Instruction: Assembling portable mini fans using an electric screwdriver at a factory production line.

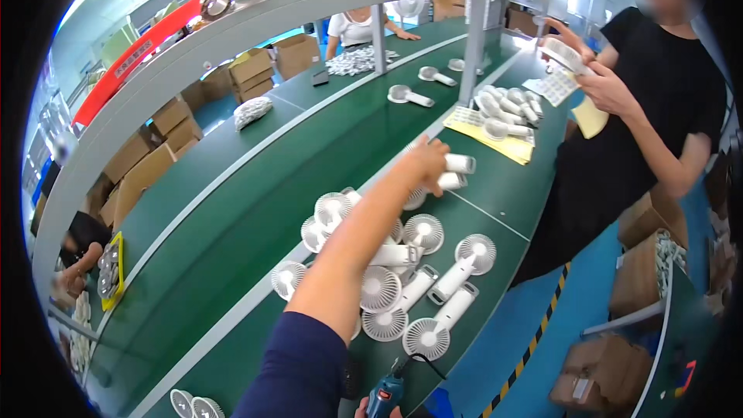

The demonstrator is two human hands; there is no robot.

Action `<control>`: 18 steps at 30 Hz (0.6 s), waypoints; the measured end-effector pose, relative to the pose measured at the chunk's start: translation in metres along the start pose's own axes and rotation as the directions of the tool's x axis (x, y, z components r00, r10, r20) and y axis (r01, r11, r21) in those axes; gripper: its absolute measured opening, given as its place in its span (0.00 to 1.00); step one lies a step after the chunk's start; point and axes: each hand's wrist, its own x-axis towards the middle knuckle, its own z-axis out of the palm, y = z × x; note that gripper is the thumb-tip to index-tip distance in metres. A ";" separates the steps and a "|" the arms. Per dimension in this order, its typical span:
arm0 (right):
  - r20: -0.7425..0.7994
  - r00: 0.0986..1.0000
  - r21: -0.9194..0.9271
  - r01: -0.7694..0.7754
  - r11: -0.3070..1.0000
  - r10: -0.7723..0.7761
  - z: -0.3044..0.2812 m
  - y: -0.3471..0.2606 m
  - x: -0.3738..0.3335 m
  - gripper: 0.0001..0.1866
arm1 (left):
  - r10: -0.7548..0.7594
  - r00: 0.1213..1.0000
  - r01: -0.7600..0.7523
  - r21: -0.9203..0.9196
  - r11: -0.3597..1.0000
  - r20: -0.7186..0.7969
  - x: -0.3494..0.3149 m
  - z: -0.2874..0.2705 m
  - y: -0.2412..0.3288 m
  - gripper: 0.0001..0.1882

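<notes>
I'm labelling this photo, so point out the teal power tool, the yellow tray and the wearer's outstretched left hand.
Power tool [385, 396], head view: its teal body.
Yellow tray [114, 295], head view: its lower rim.
Left hand [428, 165], head view: its back.

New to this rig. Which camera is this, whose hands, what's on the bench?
There's no robot: these are a person's bare hands. The one picture comes from the left of two fisheye cameras worn on the head, looking down, so straight edges bend. The left hand reaches over white handheld fans piled on the green bench; whether it grips one is unclear. The right hand, mostly cut off by the lower edge, holds a blue power tool. At right, a co-worker holds a white part.
</notes>
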 end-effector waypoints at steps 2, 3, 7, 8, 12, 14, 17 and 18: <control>0.005 1.000 0.045 0.010 0.999 -0.010 0.000 -0.003 -0.002 0.39 | 0.023 0.993 -0.020 -0.026 0.999 0.116 -0.008 0.017 0.006 0.33; 0.009 1.000 0.076 -0.009 0.997 0.008 0.000 -0.002 -0.001 0.39 | -0.010 0.997 0.012 -0.031 0.999 0.075 -0.018 0.026 0.002 0.35; -0.093 0.975 0.019 -0.202 0.979 0.203 0.005 -0.015 0.009 0.42 | -0.003 0.966 -0.021 -0.089 0.996 -0.260 -0.062 0.038 0.002 0.36; -0.149 0.962 0.034 -0.227 0.973 0.230 0.009 -0.023 0.018 0.40 | -0.020 0.870 -0.017 -0.071 0.997 -0.493 -0.083 0.032 0.004 0.32; -0.110 0.951 0.067 -0.284 0.956 0.290 0.011 -0.040 0.026 0.41 | -0.430 0.708 0.226 -0.397 0.889 -0.560 -0.351 -0.069 0.020 0.25; 0.019 0.961 0.000 -0.277 0.961 0.277 0.009 -0.034 0.021 0.39 | -0.780 0.498 0.689 -0.373 0.622 -0.379 -0.514 -0.070 0.080 0.24; 0.018 0.946 -0.052 -0.322 0.945 0.324 0.012 -0.021 0.015 0.40 | -0.966 -0.001 0.985 -0.165 0.043 -0.257 -0.696 -0.063 0.221 0.24; -0.003 0.940 -0.060 -0.340 0.938 0.341 0.014 -0.024 0.013 0.41 | -0.961 -0.197 0.967 -0.202 -0.158 -0.194 -0.729 -0.063 0.266 0.22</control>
